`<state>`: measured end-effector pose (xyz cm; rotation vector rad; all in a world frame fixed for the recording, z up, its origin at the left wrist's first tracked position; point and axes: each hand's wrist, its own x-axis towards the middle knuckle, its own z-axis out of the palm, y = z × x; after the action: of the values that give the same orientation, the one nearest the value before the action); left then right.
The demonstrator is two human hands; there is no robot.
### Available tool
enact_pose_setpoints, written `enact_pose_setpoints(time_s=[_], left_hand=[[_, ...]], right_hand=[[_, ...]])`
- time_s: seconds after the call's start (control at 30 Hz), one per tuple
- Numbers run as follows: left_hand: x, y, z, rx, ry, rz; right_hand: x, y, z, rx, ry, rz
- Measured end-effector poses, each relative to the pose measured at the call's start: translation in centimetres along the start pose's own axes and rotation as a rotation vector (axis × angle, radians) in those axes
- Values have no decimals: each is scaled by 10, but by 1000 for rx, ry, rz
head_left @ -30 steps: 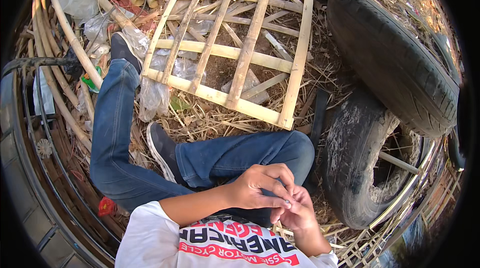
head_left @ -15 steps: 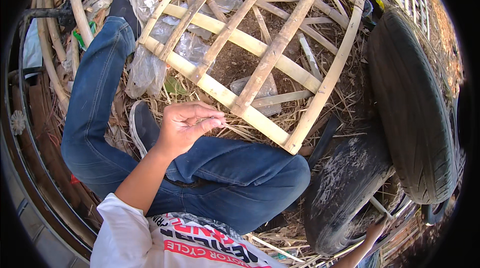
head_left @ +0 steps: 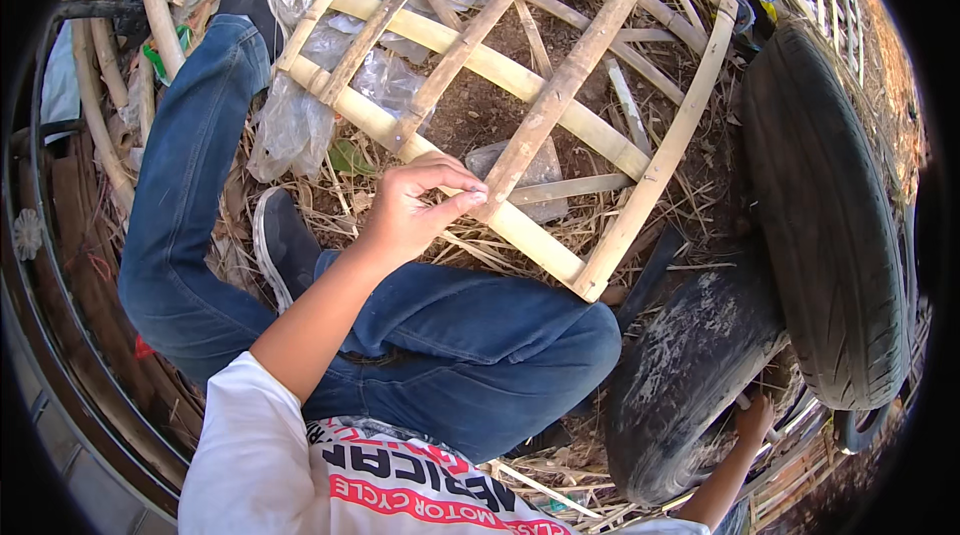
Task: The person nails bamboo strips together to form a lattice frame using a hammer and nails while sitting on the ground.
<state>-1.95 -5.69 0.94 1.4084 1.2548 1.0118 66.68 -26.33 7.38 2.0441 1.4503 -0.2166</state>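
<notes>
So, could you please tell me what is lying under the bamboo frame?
Under the bamboo frame lie dry straw, bare soil, crumpled clear plastic and a flat grey slab. What lies directly beneath the slats themselves is covered.

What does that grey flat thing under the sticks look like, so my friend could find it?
Start at the big bamboo frame lying on the straw. Just beyond the fingertips of the left hand, under a rough brown slat, sits a flat grey stone-like slab. Unlike the crinkly clear plastic bags nearby, it is dull, solid and straight-edged.
</notes>
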Motion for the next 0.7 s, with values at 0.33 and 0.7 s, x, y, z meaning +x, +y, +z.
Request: enact_pose_setpoints(time_s=[0.33, 0.7], left_hand=[[9, -17, 9, 152, -50, 170], [10, -24, 7, 193, -95, 235]], right_hand=[[-77, -39, -60, -181, -48, 234], [-199, -64, -125, -29, 526, 372]])
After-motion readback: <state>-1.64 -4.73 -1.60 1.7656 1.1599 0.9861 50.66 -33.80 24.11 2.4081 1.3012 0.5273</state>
